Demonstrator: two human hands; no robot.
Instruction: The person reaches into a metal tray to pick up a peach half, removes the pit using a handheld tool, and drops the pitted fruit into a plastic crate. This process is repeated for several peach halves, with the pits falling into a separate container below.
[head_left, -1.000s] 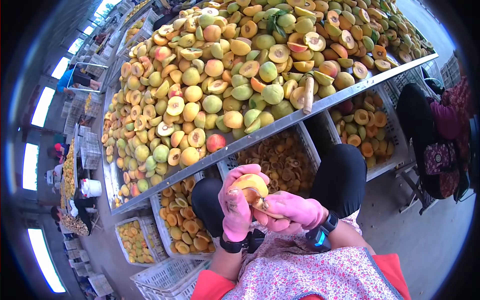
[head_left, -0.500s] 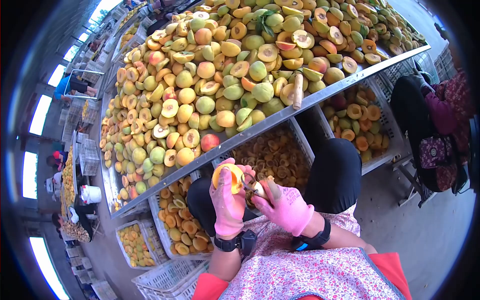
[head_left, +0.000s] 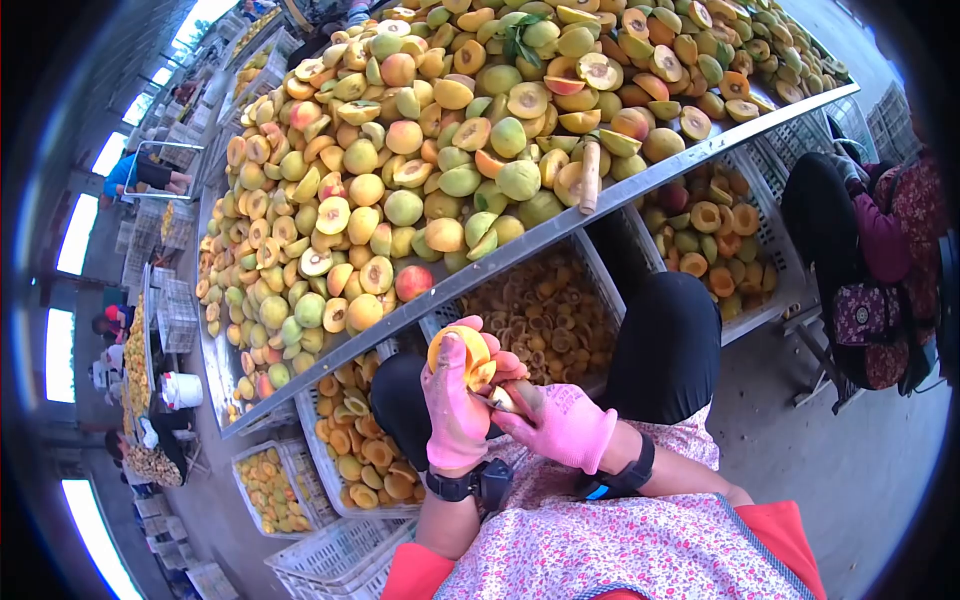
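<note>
My left hand (head_left: 457, 405), in a pink glove, is closed round yellow-orange peach halves (head_left: 470, 355) above my lap. Close beside it, my right hand (head_left: 560, 425), also gloved in pink, grips a small tool (head_left: 504, 399) whose pale end points toward the left hand; its exact shape is partly hidden by my fingers. Beyond both hands, halved and whole peaches (head_left: 400, 208) are heaped on a metal-edged table. A wooden handle (head_left: 590, 178) rests at the table's edge.
Below the table edge (head_left: 350, 352) stand a crate of pits and scraps (head_left: 545, 315), a crate of halves (head_left: 365, 440) at left and another (head_left: 715, 235) at right. Stacked white crates (head_left: 340, 555) are at lower left. A seated person (head_left: 880, 240) is at right.
My right hand has shifted slightly left and down, nearer the left hand. The fruit in my left hand has turned. The view has moved slightly.
</note>
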